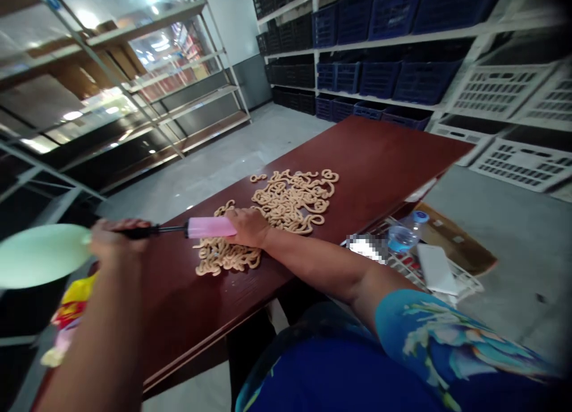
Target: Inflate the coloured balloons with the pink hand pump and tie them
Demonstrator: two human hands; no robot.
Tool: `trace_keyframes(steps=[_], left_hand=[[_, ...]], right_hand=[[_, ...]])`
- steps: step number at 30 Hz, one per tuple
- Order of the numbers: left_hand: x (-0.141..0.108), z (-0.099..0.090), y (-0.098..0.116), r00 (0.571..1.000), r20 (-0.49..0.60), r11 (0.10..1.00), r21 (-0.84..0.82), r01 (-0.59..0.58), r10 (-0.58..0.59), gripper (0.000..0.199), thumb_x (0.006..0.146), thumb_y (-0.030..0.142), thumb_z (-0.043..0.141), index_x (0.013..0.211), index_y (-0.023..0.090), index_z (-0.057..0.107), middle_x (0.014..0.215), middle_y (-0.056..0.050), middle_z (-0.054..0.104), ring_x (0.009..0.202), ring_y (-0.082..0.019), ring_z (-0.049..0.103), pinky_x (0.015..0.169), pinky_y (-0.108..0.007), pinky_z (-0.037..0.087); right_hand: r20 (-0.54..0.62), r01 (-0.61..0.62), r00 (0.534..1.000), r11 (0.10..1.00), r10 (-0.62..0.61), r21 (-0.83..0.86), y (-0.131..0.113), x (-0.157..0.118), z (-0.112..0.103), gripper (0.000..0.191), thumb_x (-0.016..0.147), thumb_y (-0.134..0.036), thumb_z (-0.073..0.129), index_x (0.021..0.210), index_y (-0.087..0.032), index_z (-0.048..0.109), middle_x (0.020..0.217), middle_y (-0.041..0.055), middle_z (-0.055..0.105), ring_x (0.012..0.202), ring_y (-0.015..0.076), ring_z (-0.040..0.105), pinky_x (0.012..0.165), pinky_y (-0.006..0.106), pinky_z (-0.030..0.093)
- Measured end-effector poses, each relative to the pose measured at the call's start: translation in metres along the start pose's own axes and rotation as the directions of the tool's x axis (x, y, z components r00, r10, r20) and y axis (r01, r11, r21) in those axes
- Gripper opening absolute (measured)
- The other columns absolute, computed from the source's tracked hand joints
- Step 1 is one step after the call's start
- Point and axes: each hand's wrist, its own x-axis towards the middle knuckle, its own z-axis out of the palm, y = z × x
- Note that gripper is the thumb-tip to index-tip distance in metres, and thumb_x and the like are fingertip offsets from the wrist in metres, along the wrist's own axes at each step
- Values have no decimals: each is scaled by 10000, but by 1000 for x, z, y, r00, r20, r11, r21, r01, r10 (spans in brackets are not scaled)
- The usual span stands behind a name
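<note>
My left hand (117, 236) grips the black end of a hand pump (176, 228) together with the neck of a pale green balloon (40, 255), which is inflated and reaches out to the left. My right hand (250, 226) is closed around the pump's pink barrel (210, 226). The pump lies level just above a dark red table (384, 161). Right under my right hand is a heap of beige uninflated long balloons (286, 203), spread across the middle of the table.
A white wire basket (465, 284) right of the table holds a water bottle (406, 233) and a white flat pack (435, 269). A cardboard sheet (465, 248) lies on the floor. Shelves of blue and white crates (402, 72) line the back. A colourful bag (71, 307) is at lower left.
</note>
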Motion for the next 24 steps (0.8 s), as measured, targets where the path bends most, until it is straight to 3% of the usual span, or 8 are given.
trace_keyframes(steps=[1,3,7,9,14,17,20,24], left_hand=[[2,-4,-5,988,145,997,43,-60,53,287,801,184,377,536,170,268,397,50,268,371,-81,291,425,-203,312],[4,-10,-20,960,279,996,78,-40,17,269,765,181,354,550,184,193,389,58,227,350,-91,267,419,-225,299],[7,-12,-26,951,310,993,116,-36,-2,258,757,208,370,578,190,186,414,70,251,357,-92,309,446,-238,323],[11,-11,-5,955,296,990,126,-70,29,261,757,213,373,579,193,183,413,70,252,354,-92,315,446,-243,326],[33,-11,74,951,274,979,101,-179,146,241,745,167,360,573,194,193,409,71,255,332,-87,311,429,-241,317],[43,-13,95,946,275,976,88,-201,170,235,744,152,350,567,195,202,408,72,251,321,-85,305,419,-242,306],[44,-18,82,949,271,981,62,-185,162,244,756,167,354,563,196,209,415,69,256,325,-85,310,414,-240,300],[28,-23,32,961,264,995,29,-99,88,267,774,209,375,568,198,206,427,66,258,344,-85,313,424,-241,302]], right_hand=[[-5,2,1000,1000,-2,-4,0,-1,1,440,704,-429,569,1015,-130,481,928,91,599,781,187,535,659,300,340],[-17,0,1000,1000,0,-8,-1,-2,2,418,705,-426,574,998,-141,491,916,83,600,775,184,536,658,297,340],[-49,26,998,1000,-26,-2,1,-2,7,419,704,-454,578,985,-150,506,914,85,600,795,190,538,682,298,346],[-77,39,996,999,-38,5,1,-1,8,410,722,-453,559,996,-153,507,913,86,600,807,191,537,693,297,345],[-130,57,990,998,-55,10,0,2,7,356,725,-408,555,980,-162,520,874,78,605,786,186,543,684,288,338],[-138,57,989,998,-55,8,0,2,7,334,712,-390,560,955,-163,528,844,69,606,763,185,548,661,284,335],[-132,52,990,999,-52,1,1,0,8,348,694,-393,572,945,-155,531,832,70,609,745,184,553,649,282,336],[-118,41,992,999,-44,-33,1,-3,7,344,697,-395,576,940,-154,535,817,72,617,736,184,559,648,281,335]])
